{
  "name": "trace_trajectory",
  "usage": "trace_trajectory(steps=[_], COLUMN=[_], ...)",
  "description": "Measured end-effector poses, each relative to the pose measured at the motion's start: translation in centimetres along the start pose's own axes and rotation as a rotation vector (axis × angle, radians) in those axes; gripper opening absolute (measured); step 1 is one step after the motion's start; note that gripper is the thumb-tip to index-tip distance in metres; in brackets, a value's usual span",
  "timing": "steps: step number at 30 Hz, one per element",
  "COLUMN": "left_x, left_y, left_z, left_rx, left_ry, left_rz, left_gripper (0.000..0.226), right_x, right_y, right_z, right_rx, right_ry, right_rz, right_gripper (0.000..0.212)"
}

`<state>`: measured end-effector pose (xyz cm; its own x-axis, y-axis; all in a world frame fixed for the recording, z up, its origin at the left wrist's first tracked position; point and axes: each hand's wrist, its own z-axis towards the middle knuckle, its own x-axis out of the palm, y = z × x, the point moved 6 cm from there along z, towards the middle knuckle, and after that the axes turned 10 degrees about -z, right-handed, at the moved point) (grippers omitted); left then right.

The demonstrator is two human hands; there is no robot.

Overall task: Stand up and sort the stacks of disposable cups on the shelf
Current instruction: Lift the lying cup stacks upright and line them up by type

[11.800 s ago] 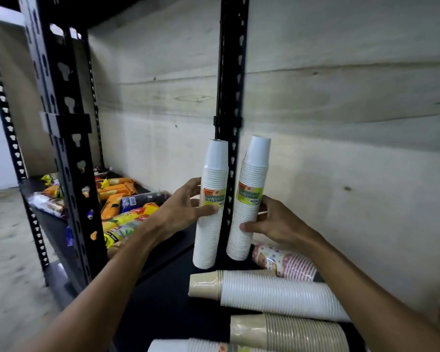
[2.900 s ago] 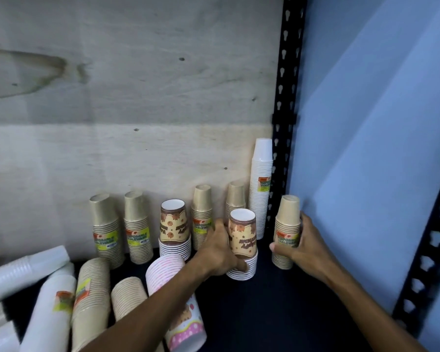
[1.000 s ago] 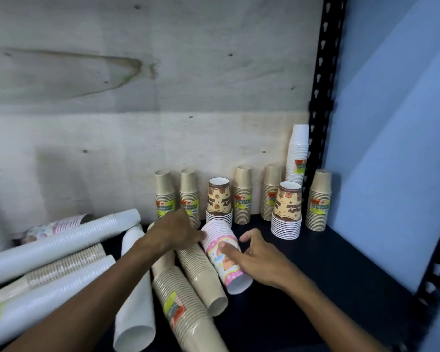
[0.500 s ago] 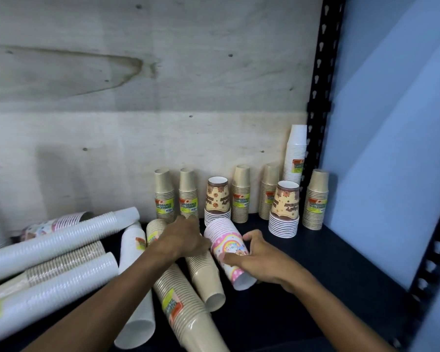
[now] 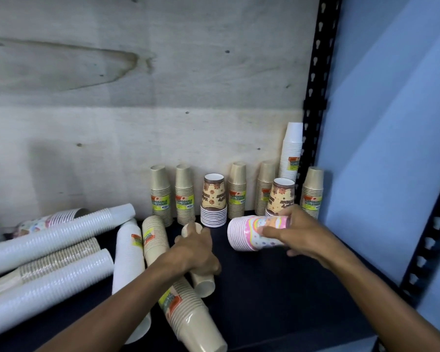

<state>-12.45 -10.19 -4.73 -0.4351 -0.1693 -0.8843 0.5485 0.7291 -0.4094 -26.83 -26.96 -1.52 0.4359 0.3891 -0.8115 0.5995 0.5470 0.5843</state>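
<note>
Cups stand nested in stacks along the back of the shelf (image 5: 277, 295): five kraft stacks (image 5: 160, 194), two brown printed stacks (image 5: 213, 201) and a tall white stack (image 5: 292, 151); right hand (image 5: 299, 231) grips a pink stack (image 5: 254, 232) held sideways above the shelf; left hand (image 5: 193, 252) curls round a short kraft stack (image 5: 201, 280) lying down; beside it lie long white stacks (image 5: 61, 232) and more kraft ones (image 5: 188, 311).
</note>
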Motion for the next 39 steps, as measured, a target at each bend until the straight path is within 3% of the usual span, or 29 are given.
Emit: trace_trajectory(steps=[4, 7, 11, 15, 23, 30, 33, 39], left_x=[-2.1, -4.0, -6.5, -9.5, -11.4, -9.7, -8.6, -5.6], left_y=[0.1, 0.2, -0.1, -1.5, -4.9, -4.7, -3.4, -1.0], left_z=[-0.3, -0.1, 0.2, 0.4, 2.2, 3.2, 3.0, 4.3], left_rx=[0.043, 0.099, 0.131, 0.170, 0.271, 0.410, 0.449, 0.445], left_ry=[-0.134, -0.142, -0.084, -0.120, -0.106, -0.181, -0.205, -0.264], left_rz=[-0.136, -0.281, -0.530, -0.497, -0.504, -0.562, -0.473, -0.525], left_gripper=[0.099, 0.102, 0.076, 0.074, 0.068, 0.057, 0.068, 0.109], right_x=[-1.4, -2.0, -2.6, -2.3, -1.1, 2.5, 3.1, 4.3], right_y=[0.7, 1.3, 1.9, 1.7, 0.7, -1.8, -2.3, -2.5], right_z=[0.5, 0.7, 0.9, 1.4, 1.8, 1.4, 1.5, 2.0], right_rx=[-0.059, -0.083, -0.118, -0.137, -0.149, -0.063, -0.064, -0.068], right_ry=[-0.124, -0.190, -0.284, -0.342, -0.410, -0.257, -0.226, -0.138], right_rz=[0.012, 0.004, -0.093, -0.138, -0.139, -0.094, -0.048, -0.012], right_gripper=[0.080, 0.078, 0.081, 0.087, 0.078, 0.088, 0.094, 0.094])
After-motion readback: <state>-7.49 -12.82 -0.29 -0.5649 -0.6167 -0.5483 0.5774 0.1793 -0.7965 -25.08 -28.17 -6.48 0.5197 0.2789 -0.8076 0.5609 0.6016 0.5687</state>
